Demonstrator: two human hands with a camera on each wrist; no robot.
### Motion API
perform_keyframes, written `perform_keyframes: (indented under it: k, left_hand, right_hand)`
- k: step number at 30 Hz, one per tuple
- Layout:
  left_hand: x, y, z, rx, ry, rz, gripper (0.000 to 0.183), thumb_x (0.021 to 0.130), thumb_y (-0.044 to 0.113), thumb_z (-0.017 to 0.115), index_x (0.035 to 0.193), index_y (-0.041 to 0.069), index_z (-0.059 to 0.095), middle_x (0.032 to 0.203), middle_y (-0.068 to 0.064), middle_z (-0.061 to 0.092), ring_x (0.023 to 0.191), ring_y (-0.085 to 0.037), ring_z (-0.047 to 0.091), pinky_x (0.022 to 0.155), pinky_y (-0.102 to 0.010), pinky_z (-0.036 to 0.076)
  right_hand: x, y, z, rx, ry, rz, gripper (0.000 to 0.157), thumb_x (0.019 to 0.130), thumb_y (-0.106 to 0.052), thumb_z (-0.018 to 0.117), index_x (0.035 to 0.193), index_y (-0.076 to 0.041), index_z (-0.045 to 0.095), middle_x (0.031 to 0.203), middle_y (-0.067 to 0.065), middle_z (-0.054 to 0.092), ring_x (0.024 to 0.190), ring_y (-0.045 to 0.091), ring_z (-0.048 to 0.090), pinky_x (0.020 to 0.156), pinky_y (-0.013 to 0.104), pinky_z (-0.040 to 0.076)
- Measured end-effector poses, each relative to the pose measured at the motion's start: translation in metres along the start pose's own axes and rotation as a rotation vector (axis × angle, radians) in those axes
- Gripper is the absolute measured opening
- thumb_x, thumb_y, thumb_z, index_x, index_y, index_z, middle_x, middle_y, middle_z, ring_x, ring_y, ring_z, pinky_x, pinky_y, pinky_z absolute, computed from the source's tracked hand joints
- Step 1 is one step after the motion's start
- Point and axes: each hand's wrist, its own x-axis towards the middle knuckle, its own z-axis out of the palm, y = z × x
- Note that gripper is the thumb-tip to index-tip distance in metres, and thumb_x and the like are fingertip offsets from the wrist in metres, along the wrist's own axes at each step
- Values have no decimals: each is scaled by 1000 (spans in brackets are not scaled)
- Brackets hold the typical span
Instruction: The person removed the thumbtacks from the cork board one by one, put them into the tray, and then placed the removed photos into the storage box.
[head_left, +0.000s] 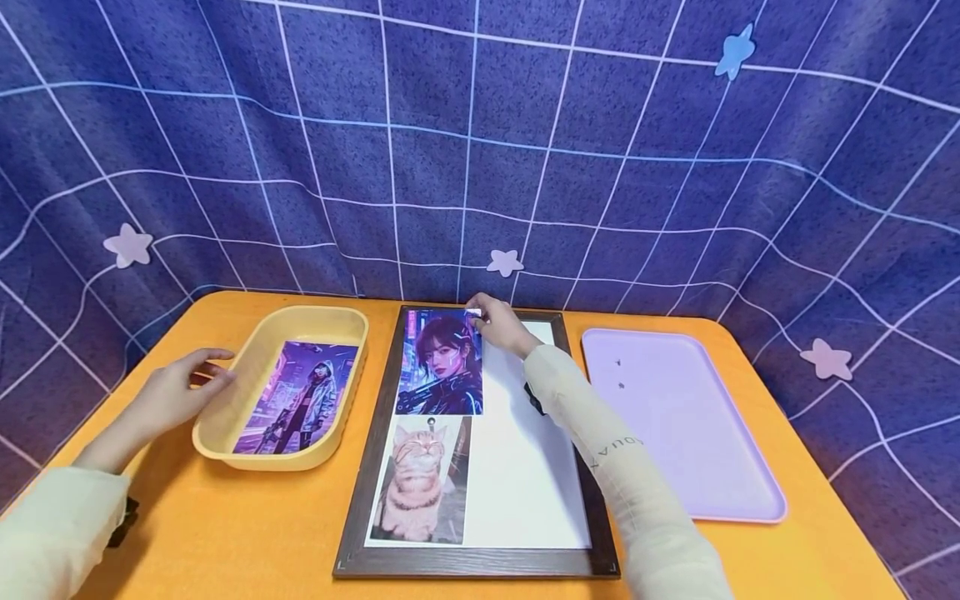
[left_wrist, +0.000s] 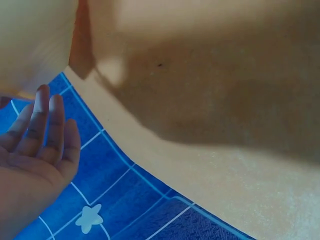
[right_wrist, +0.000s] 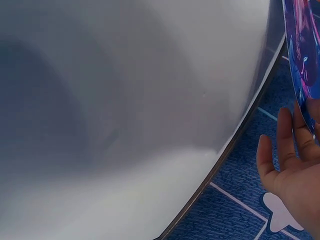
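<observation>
My right hand [head_left: 501, 323] pinches the top right corner of a glossy picture card [head_left: 442, 367] showing a dark-haired figure with a gun. That card lies over the upper left of a dark-framed white board [head_left: 528, 467]; its corner also shows between the fingers in the right wrist view [right_wrist: 303, 65]. Below it on the board is a cat picture [head_left: 416, 479]. My left hand [head_left: 180, 387] is at the left rim of a yellow basket [head_left: 217, 408], fingers loosely bent and holding nothing. Inside the basket lies another picture card [head_left: 303, 400] with a hooded figure.
A shallow lilac tray [head_left: 682, 417] sits right of the board, with two small dark marks or bits on it. All stand on an orange table [head_left: 247, 525]. Behind the table hangs a blue grid-patterned cloth [head_left: 435, 167] with star shapes.
</observation>
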Motion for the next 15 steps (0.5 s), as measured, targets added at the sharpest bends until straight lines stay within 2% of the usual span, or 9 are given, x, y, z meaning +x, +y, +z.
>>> perform_keyframes:
  k: [5,9,12,15]
  left_hand:
    - [2,1,-7,-10,-48,-50,34,86,16,61,113,-3,56,85,-19,65,69,19,43,57,-10,39]
    - [3,2,-11,-49,-115,-101,38,86,21,61,116,-2,54,87,-16,65,70,17,44,57,-14,40]
    - [4,1,-14,-102,-172,-138,41,87,22,60,118,-3,51,86,-8,64,70,11,47,57,-19,44]
    - [5,0,-15,-159,-217,-159,42,89,22,59,120,-5,48,83,1,61,69,5,50,57,-24,48]
  right_hand:
    - [0,-2,-2,40,38,-27,24,87,2,51,109,-3,56,79,8,52,71,16,45,65,25,37]
    - [0,-4,-3,75,57,-29,22,87,3,51,107,-3,57,83,8,55,72,16,46,66,25,38]
    - [0,-6,-5,89,70,-31,21,87,2,51,107,-3,57,86,8,58,74,16,48,69,25,39]
    - [-1,-8,-7,114,73,-30,21,88,2,51,107,-3,57,83,7,52,74,16,48,67,25,40]
